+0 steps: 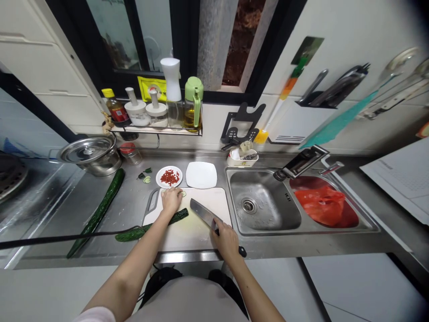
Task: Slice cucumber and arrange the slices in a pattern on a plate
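Note:
My right hand [226, 239] grips the black handle of a kitchen knife [203, 211], its blade slanting up and left over the white cutting board [201, 239]. Near the board's top edge, my left hand [171, 200] has its fingers drawn together at a thin cucumber slice [183, 193]. A cut cucumber [179, 216] lies across the board's left side, passing under my left forearm. Just beyond my left hand is a white plate of small red pieces [170, 177]. Beside that plate sits a bare white square plate [201, 175].
A whole cucumber [97, 213] lies on the steel counter at left, near a lidded pot [92, 154]. Cucumber scraps [146, 179] sit behind the board. To the right is a double sink [268, 201] with a red plastic bag [320, 203]. A dark cable [67, 239] crosses the left side.

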`<action>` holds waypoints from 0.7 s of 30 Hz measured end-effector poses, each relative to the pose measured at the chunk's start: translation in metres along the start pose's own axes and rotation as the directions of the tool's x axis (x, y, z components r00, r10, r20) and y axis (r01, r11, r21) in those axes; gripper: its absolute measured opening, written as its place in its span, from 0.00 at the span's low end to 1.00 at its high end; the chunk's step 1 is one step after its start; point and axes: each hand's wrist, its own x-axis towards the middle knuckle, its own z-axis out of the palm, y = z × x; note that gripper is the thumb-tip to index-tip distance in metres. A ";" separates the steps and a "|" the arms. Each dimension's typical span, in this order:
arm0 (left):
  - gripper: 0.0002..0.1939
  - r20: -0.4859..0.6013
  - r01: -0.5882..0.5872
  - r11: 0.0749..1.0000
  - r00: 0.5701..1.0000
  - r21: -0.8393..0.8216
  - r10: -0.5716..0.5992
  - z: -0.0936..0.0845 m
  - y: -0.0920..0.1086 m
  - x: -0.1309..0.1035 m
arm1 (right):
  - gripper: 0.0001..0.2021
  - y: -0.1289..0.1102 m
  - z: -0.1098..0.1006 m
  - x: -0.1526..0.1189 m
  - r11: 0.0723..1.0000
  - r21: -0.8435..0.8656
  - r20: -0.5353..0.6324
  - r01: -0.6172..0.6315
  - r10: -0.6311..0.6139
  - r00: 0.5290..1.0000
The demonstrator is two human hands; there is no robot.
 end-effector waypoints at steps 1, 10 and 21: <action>0.14 0.004 -0.013 1.000 1.000 0.011 0.013 -0.001 0.000 -0.001 | 0.24 0.000 0.000 0.000 1.000 0.005 -0.002 0.000 0.000 1.000; 0.14 0.021 -0.068 0.995 0.998 0.077 0.066 0.000 -0.001 -0.003 | 0.23 0.002 0.000 0.001 0.999 0.046 -0.017 0.007 -0.006 1.000; 0.14 0.015 -0.050 0.995 0.999 0.081 0.049 0.002 -0.001 -0.002 | 0.22 -0.002 -0.001 0.002 0.998 0.057 -0.007 -0.016 0.016 1.000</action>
